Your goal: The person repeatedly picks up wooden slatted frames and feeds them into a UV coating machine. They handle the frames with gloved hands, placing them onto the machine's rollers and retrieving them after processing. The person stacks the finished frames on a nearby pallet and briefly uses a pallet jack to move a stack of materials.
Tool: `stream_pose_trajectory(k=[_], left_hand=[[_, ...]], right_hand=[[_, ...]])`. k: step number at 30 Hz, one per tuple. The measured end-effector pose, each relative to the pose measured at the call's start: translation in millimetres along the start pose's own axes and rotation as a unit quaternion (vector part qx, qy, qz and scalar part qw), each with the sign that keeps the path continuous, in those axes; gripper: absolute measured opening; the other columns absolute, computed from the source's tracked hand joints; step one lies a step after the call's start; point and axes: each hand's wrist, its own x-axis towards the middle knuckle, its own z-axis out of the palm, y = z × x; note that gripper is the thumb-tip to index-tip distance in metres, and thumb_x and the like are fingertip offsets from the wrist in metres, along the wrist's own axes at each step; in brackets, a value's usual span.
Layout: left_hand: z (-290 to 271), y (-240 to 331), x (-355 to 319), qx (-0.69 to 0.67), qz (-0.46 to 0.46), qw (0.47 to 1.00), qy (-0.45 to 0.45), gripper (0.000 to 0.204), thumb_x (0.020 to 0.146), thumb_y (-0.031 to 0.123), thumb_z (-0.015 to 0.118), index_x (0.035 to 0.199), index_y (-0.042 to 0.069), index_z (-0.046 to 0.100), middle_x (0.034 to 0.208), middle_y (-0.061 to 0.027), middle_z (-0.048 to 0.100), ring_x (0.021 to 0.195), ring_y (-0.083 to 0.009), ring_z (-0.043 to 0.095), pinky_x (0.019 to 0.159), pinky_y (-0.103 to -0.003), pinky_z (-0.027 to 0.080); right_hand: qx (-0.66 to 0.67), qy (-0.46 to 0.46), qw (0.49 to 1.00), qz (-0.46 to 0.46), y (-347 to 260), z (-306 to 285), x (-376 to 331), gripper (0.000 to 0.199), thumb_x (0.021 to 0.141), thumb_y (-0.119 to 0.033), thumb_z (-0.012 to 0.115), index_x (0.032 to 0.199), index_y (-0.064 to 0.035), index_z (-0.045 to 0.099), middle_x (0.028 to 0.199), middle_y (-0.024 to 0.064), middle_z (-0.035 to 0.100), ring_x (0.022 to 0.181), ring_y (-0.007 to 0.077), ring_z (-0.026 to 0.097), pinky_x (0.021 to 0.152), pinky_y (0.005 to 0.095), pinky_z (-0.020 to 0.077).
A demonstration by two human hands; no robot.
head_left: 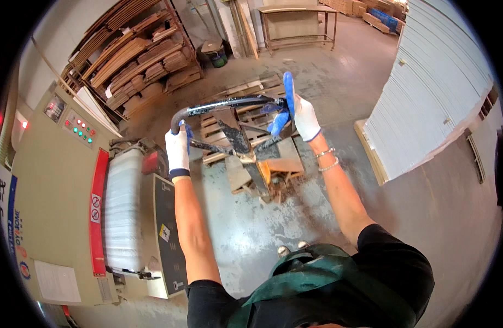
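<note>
- At far left: a beige machine [54, 202] with a panel of red and green lamps, a red strip down its front edge, and a white stack [122, 210] loaded beside it.
- Behind that, far left: racks of brown cardboard sheets [136, 57] leaning in rows.
- Left hand [177, 148], in a white glove with blue palm, closed fully around the left bend of the pallet-jack handle [229, 104]; fingers wrapped under the bar, nothing else held.
- Handle loop held out straight ahead, at arm's length, above the concrete floor [339, 82]; long axis of its top bar running left to right, slightly raised toward the right.
- Both hands equally engaged, one at each end of the bar; neither clearly nearer, arms stretched about alike.
- Handle: dark metal tube, paint worn and scuffed, with a dark central shaft running down and near toward an orange base [276, 168].
- Beyond and beneath the handle: a low wooden pallet [246, 90] of pale planks, lying flat on the floor.
- Right hand [303, 116], same kind of glove, at the right end of the bar; palm against it, fingers only loosely curled, one blue finger pointing up and away; bracelets at the wrist.
- Far right: a tall stack of white sheets [432, 93] on a board, well apart from the handle.
</note>
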Motion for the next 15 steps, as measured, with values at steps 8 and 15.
stream_pose_trajectory(k=[8,15], left_hand=[[-51,0,-192,0.072,0.004,0.994,-0.084,0.027,0.098,0.025,0.058,0.098,0.000,0.068,0.086,-0.0056,0.068,0.075,-0.0151,0.061,0.068,-0.035,0.050],[-62,44,-403,0.377,0.127,0.846,-0.355,0.033,0.065,0.024,0.082,0.092,0.012,0.068,0.103,-0.0079,0.068,0.121,-0.0341,0.058,0.106,-0.053,0.037]], right_hand=[[0.166,-0.296,0.901,0.272,-76,-117,-117,0.066,0.104,-0.057,0.041,0.111,0.0018,0.070,0.099,0.0087,0.073,0.089,0.0166,0.067,0.084,0.0331,0.0549],[-0.223,-0.728,0.644,0.077,-76,-164,-228,0.044,0.098,-0.057,0.046,0.130,-0.0286,0.054,0.099,0.0088,0.073,0.083,0.0305,0.070,0.077,0.0407,0.0544]])
